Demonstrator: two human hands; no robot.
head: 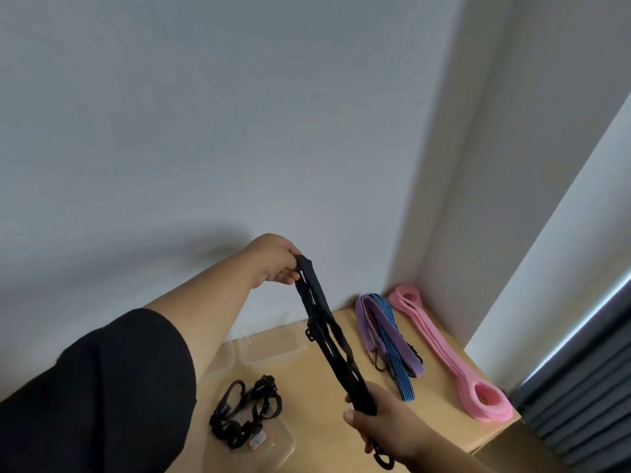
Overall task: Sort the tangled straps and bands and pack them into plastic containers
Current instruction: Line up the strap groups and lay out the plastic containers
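Note:
A black strap [327,332] with buckles is stretched in the air above the table. My left hand [273,261] pinches its upper end, high near the wall. Its lower end is gripped by my right hand [386,421], and a black clip hangs below that hand. A clear plastic container [280,445] near the table's front holds a bundle of black straps [246,414]. An empty clear container [269,349] stands behind it. Purple bands [368,322], a blue striped strap [392,353] and pink bands [444,349] lie sorted on the right of the table.
The light wooden table [444,421] stands in a corner against a white wall [239,131]. A dark grey curtain [587,387] hangs off the table's right edge. Another clear container [225,356] stands left of the empty one.

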